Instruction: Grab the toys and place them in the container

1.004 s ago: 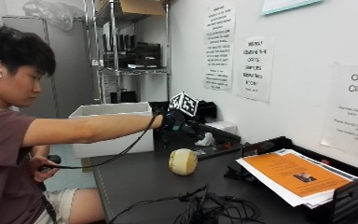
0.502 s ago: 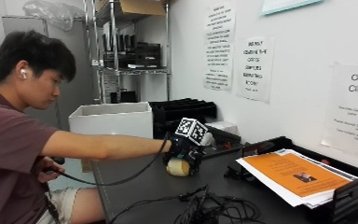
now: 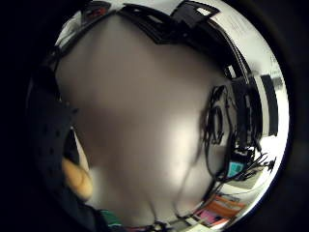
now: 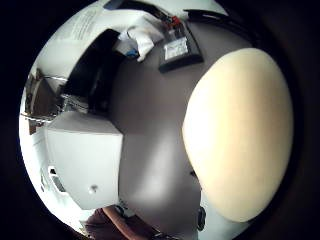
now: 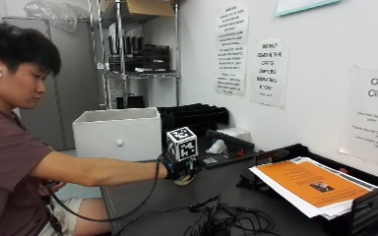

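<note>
Outside view: gloved right hand (image 5: 179,169) curls its fingers around the cream, egg-shaped toy (image 5: 186,178) near the grey counter's (image 5: 241,201) middle, apparently lifting it toward the white boxy container (image 5: 118,133) at the counter's far edge.

In the outside view the gloved hand (image 5: 179,169) covered nearly all of the cream toy (image 5: 186,180), so its fingers could not be made out. The wall notices (image 5: 232,49) at twelve o'clock were too small to read. The tray (image 5: 372,206) was cut off at three o'clock.
</note>
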Motion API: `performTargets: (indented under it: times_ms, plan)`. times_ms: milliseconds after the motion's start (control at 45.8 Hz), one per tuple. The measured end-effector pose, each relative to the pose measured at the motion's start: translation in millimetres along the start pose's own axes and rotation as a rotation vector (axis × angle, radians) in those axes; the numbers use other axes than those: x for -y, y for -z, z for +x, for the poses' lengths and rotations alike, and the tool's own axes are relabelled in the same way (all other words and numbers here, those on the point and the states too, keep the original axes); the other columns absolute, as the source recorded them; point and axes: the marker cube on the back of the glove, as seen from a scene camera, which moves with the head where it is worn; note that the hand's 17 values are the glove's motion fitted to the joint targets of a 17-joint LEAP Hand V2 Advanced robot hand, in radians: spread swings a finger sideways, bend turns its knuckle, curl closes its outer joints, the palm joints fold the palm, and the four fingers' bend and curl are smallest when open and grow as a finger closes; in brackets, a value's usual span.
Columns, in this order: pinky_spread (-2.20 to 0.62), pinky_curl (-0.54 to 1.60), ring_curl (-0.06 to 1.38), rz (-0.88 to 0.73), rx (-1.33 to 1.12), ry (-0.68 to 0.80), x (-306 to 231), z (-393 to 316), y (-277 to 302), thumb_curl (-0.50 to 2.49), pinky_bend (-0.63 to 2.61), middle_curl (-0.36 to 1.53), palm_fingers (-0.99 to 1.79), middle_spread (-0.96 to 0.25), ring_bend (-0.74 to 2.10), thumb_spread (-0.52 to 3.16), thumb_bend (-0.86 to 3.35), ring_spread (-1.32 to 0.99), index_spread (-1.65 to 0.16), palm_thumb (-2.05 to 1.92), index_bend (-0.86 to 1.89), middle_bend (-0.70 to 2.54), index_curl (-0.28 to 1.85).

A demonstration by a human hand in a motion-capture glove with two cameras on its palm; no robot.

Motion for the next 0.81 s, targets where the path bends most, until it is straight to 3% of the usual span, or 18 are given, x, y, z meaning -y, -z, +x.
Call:
performTargets:
  times_ms: [197,415,611,808]
  plan:
    - [-0.31,0.43,0.64,0.082,0.073,-0.018,-3,-20,29,0.71,1.14,0.58,1.06,-0.3,1.22,0.81,0.14,-0.35,-0.36,0.68,0.51,0.94,0.13]
    - [-0.32,0.47,0.68,0.142,0.072,0.03,5,-51,103,0.81,1.15,0.69,1.01,-0.33,1.27,0.65,0.12,-0.37,-0.4,0.68,0.69,1.04,0.19]
    - [-0.33,0.5,0.7,0.144,-0.022,0.183,-5,-95,199,0.88,1.18,0.78,0.95,-0.34,1.31,0.54,0.1,-0.37,-0.42,0.69,0.8,1.08,0.24]
    - [-0.32,0.53,0.72,0.155,-0.108,0.341,-10,-183,264,0.95,1.21,0.84,0.92,-0.34,1.35,0.45,0.09,-0.36,-0.43,0.69,0.9,1.11,0.3]
